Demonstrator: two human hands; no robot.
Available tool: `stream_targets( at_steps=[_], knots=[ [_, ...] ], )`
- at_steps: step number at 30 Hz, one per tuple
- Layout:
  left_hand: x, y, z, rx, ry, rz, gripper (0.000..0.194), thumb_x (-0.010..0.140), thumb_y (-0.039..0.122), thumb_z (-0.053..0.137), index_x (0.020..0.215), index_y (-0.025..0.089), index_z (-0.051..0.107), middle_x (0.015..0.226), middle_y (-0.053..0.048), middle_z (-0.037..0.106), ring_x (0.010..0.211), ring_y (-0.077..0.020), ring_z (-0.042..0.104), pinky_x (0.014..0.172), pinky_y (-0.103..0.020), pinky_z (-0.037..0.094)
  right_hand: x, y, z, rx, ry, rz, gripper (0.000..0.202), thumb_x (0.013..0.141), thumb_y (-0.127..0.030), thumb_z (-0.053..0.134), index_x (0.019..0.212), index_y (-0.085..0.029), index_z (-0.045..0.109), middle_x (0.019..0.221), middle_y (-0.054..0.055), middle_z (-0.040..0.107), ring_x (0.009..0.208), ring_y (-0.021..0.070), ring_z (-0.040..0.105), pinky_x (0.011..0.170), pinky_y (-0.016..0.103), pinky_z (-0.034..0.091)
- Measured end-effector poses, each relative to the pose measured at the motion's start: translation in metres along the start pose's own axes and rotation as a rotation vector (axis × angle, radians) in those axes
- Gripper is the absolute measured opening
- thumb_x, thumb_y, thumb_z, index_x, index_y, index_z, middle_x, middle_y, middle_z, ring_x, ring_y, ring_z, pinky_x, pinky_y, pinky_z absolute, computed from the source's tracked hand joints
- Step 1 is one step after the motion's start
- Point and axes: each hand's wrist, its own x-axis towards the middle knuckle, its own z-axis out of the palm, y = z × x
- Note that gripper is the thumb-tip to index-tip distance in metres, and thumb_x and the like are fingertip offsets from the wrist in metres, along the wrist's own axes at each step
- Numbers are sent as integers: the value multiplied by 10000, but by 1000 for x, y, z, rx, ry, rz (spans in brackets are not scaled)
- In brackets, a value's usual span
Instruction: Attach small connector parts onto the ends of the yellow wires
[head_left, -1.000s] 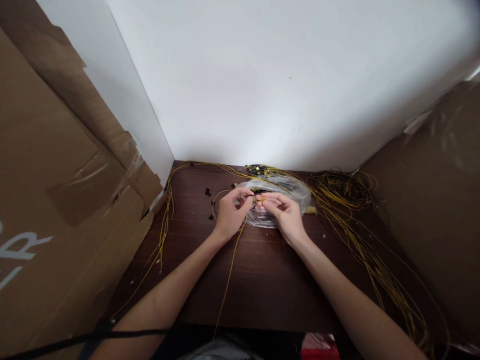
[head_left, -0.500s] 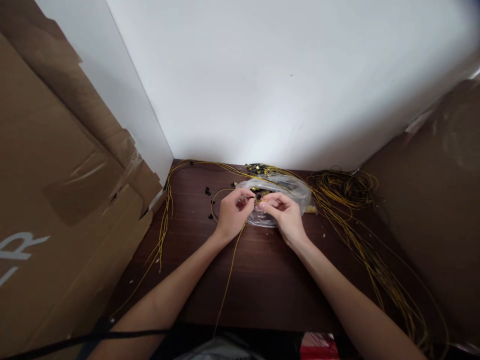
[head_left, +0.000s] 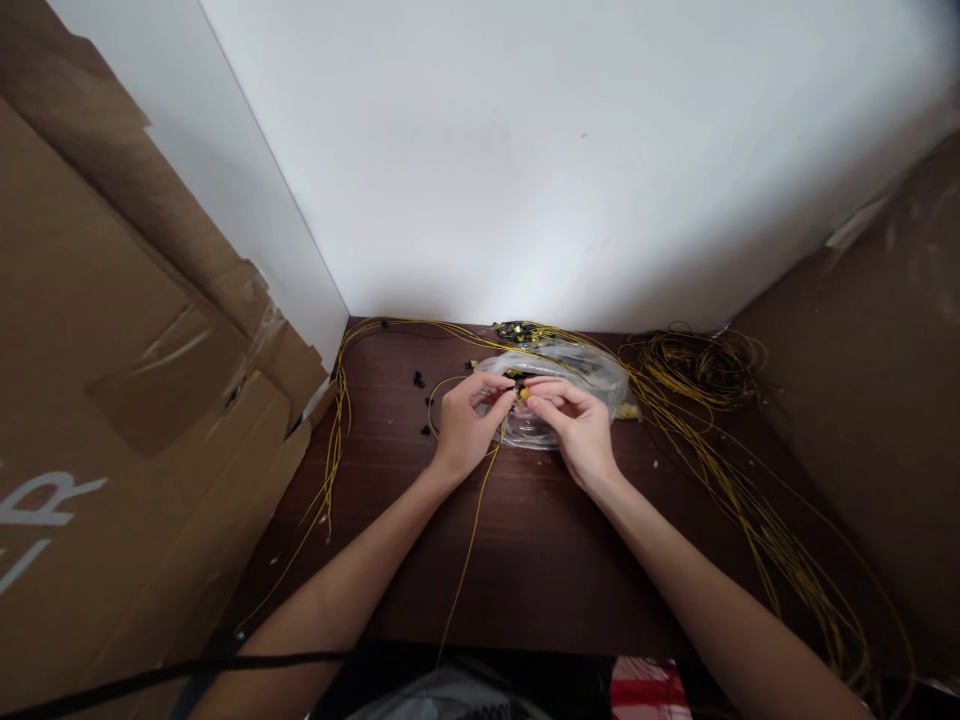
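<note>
My left hand is closed in a pinch on a small dark connector-like piece, mostly hidden by the fingertips. From these fingers a thin yellow wire runs down over the table's front edge. Facing it, my right hand pinches a small yellow piece between thumb and index finger. The two sets of fingertips almost meet, and I cannot tell whether the pieces touch. Beneath and behind them lies a clear plastic bag with small black and yellow pieces.
A pile of black and yellow parts sits by the white wall. Yellow wires lie coiled at the right and bundled at the left. Small black pieces dot the brown table. Cardboard flanks the left side.
The yellow piece in my right fingers now shows more plainly, and the fingertips of both hands are a little closer together. The whole view has shifted slightly.
</note>
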Motion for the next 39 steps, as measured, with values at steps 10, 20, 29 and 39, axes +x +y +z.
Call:
stream_targets(
  at_steps=[10,20,29,39],
  knots=[
    [-4,1,3,6,-20,5,103,727,214,625,809,158,653,841,-51,665,800,-154,620,813,-308,509,-1,-1,0,49,74,46,171,637,-267,720,779,-208,644,669,-14,637,596,130,587,642,301,519],
    [-4,5,2,-3,35,-2,141,685,232,667,809,171,642,798,-22,660,731,-136,626,747,-274,522,-2,-2,-3,36,-11,43,140,657,-255,707,780,-201,671,690,-10,661,631,135,618,700,314,529],
    [-5,7,2,4,11,43,94,705,233,657,777,175,642,776,-21,662,721,-132,624,739,-275,521,-3,-5,-4,59,-8,26,126,660,-233,708,775,-203,668,733,-2,677,637,132,628,694,309,528],
    [-6,6,1,57,-18,124,68,716,227,655,756,173,644,768,-29,664,726,-144,623,716,-277,506,-3,-4,-5,-15,-27,28,144,654,-261,717,770,-195,662,694,-7,662,612,121,609,665,282,510]
  ],
)
